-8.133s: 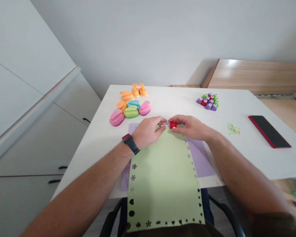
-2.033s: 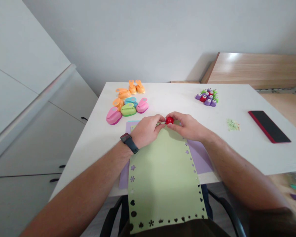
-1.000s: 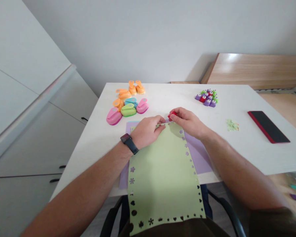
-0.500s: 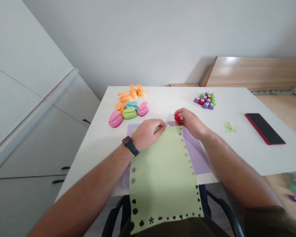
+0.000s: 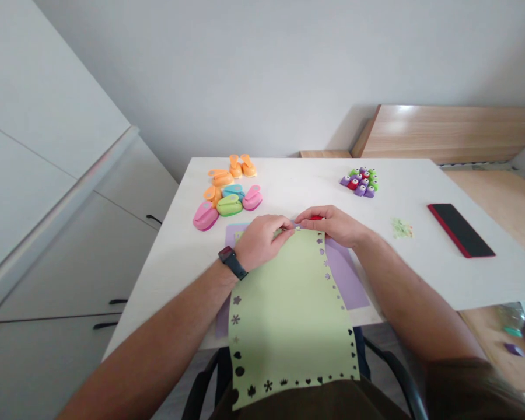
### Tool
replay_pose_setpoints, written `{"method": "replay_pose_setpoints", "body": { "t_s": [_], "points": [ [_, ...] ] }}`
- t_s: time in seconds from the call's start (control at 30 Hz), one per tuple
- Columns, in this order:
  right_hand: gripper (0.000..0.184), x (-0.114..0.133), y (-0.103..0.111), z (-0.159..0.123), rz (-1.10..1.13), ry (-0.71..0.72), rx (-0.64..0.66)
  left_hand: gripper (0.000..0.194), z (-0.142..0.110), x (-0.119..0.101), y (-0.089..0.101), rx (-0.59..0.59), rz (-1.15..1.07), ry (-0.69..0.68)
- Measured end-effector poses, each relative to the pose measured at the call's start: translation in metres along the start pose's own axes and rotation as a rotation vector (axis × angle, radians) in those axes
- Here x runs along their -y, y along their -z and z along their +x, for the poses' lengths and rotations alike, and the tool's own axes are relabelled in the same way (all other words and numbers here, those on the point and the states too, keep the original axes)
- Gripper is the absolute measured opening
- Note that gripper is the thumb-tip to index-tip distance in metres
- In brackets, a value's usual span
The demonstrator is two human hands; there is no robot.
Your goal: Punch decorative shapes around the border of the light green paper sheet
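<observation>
A light green sheet of paper (image 5: 291, 309) with punched shapes along its edges hangs from the table top over my lap. My left hand (image 5: 262, 242), a dark watch on its wrist, pinches the sheet's far edge between thumb and fingers. Close against those fingertips is my right hand (image 5: 339, 226), its fingers at the same edge. A small red paper punch (image 5: 317, 217) is held in my right hand, mostly covered by the fingers. Under the green paper lies a purple sheet (image 5: 347, 280).
Larger orange, pink, blue and green paper punches (image 5: 230, 205) stand at the back left. Several small purple, red and green punches (image 5: 361, 182) are grouped at the back right. Green paper bits (image 5: 402, 228) and a dark phone-like slab with a red edge (image 5: 461, 230) lie on the right.
My right hand has moved left with the red paper punch, and its fingers now meet the paper's far edge beside my left hand. The left hand keeps its pinch.
</observation>
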State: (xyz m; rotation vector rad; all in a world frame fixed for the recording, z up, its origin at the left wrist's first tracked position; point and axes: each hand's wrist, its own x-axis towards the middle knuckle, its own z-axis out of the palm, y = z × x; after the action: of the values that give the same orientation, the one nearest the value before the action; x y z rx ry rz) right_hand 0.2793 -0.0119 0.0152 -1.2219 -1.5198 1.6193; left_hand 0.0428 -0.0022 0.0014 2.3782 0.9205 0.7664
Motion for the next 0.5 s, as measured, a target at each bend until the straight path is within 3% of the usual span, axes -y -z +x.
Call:
{"method": "replay_pose_setpoints", "body": {
  "t_s": [0.5],
  "points": [
    [0.03,0.0014,0.0002,0.0001,-0.298,0.184,0.036,0.011,-0.0004,0.0013,-0.0025,-0.014,-0.067,0.052]
  ]
}}
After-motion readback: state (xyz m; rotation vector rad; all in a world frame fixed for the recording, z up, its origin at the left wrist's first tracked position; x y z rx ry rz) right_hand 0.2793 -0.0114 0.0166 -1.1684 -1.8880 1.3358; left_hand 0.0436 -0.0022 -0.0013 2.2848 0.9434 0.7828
